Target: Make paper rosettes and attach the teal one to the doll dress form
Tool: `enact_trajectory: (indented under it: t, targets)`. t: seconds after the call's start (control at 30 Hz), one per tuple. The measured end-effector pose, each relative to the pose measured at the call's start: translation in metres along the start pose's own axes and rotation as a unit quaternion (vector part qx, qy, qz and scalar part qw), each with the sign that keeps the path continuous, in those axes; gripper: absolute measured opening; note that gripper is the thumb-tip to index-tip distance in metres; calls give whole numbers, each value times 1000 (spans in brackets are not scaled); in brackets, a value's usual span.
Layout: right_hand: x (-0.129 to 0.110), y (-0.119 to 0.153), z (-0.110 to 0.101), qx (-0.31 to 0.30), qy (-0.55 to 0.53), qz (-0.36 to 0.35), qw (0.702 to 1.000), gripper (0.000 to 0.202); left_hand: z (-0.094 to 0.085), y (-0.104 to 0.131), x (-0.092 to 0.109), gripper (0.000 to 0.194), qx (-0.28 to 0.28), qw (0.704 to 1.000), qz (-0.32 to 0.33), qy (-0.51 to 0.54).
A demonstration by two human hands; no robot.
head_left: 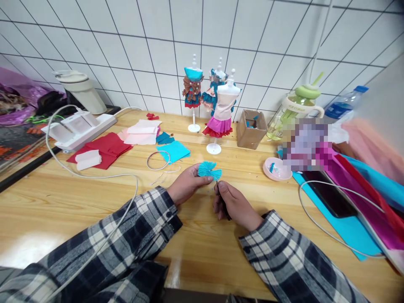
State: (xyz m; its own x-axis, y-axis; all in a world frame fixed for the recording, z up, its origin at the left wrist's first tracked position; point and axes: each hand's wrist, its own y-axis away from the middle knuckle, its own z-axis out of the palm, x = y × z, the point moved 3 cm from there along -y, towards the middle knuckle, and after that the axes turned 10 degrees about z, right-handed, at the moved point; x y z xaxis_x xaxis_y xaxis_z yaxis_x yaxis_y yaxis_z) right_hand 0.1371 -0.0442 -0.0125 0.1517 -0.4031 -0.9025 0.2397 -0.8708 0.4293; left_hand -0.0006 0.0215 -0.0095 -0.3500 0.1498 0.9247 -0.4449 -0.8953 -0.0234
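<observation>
The left hand pinches a small pleated teal paper fan between its fingers, just above the wooden surface. The right hand is clenched around a thin dark tool, its tip touching the fan's gathered base. Judging from this, a firm pinch at the gather keeps the pleats together. Beyond stands a white mannequin in a pink paper skirt.

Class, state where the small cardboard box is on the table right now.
In the head view, the cardboard box stands right of centre near the tiled wall, between the pink-skirted mannequin and the green-lidded bottle.
</observation>
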Motion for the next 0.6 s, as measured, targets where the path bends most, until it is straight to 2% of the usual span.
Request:
enact_trajectory:
  t: [0.6]
  targets:
    - [0,-1,2,19,14,11,1000,46,1,0,1,34,13,1000,-5,-1]
